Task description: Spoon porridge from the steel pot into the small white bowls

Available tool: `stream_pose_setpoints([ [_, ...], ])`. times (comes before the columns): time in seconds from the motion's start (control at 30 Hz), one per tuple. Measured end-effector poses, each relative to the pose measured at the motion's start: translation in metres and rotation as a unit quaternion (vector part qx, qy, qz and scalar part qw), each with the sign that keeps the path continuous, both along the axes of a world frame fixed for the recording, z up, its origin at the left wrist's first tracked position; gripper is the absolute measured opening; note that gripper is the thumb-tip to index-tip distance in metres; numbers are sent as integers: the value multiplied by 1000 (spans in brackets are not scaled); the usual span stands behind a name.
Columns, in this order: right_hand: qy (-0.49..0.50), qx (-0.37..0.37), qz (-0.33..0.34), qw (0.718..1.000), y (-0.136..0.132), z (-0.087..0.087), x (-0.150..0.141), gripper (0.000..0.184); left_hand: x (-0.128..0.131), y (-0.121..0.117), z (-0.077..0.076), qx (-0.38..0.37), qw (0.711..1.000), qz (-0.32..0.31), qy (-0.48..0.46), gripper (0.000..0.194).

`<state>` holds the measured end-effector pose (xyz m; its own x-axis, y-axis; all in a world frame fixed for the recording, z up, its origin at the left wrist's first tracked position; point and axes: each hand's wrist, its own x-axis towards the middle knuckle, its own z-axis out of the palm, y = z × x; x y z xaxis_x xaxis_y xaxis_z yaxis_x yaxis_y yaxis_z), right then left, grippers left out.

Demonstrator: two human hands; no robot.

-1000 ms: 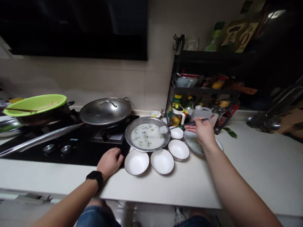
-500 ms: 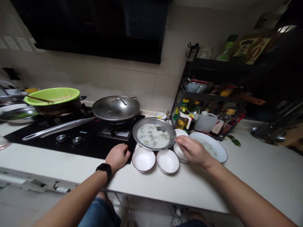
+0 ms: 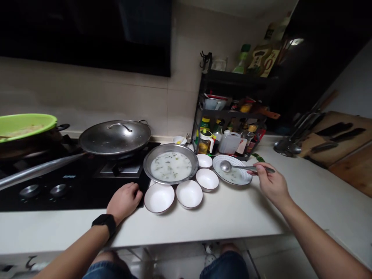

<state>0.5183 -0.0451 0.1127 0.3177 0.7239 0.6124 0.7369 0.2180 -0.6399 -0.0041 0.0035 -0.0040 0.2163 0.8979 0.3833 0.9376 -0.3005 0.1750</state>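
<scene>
My right hand grips the handle of a metal spoon. The spoon's round bowl hangs over a wide dish with a blue-patterned rim, which has pale soup in it. Curled and seemingly with nothing in it, my left hand rests at the stove's edge. Between the hands sits a steel basin of milky soup with green bits. Around it stand several white bowls with dark rims, among them the front left bowl, the front middle bowl and a right bowl.
A lidded wok sits on the black stove, its long handle pointing left. Farther left is a green basin. Behind the dish stands a rack of bottles and jars. Ladles and knives are at the far right.
My right hand has moved right with the spoon, from the steel basin to over the patterned dish. The view has turned right. My left hand stays by the stove's edge.
</scene>
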Motion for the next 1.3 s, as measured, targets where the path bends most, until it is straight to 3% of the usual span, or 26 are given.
stream_pose_setpoints([
  [0.17,144,-30,21,989,-5,-15,5,38,-1,0,0,-2,1000,-2,6,27],
  [0.33,356,-31,-12,934,1,-12,7,18,-1,1,-1,-4,1000,-2,-6,26],
  [0.47,447,-40,-32,893,6,-4,11,9,-1,1,0,-4,1000,-7,-17,26],
  [0.8,412,2,-17,911,17,36,-4,6,1,-1,2,3,1000,-5,-23,25],
  [1.03,387,-6,34,921,38,68,-40,4,2,-1,2,1,1000,-5,-11,26],
  [1.17,394,-22,72,916,54,70,-72,5,3,0,1,0,1000,-1,-5,25],
  [1.3,409,-46,109,905,73,52,-105,11,5,-2,3,-4,1000,3,-4,24],
])
